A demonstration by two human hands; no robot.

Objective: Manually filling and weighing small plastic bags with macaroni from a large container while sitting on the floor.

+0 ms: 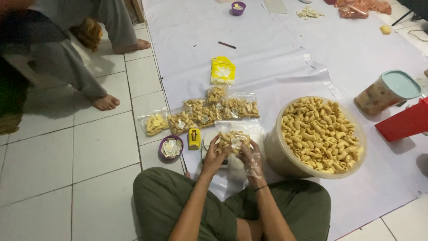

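Sitting cross-legged, the person clasps a clear snack bag (232,142) with the left hand (216,155) and gloved right hand (249,156). A snack-filled tub (312,172) stands just beside it.

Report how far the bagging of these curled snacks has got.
Done: a cluster of filled clear bags lies on the white sheet. In hand: the left hand and the plastic-gloved right hand hold another bag of snacks over a small scale. Left: the big tub beside it is heaped with loose snacks, so most remains.
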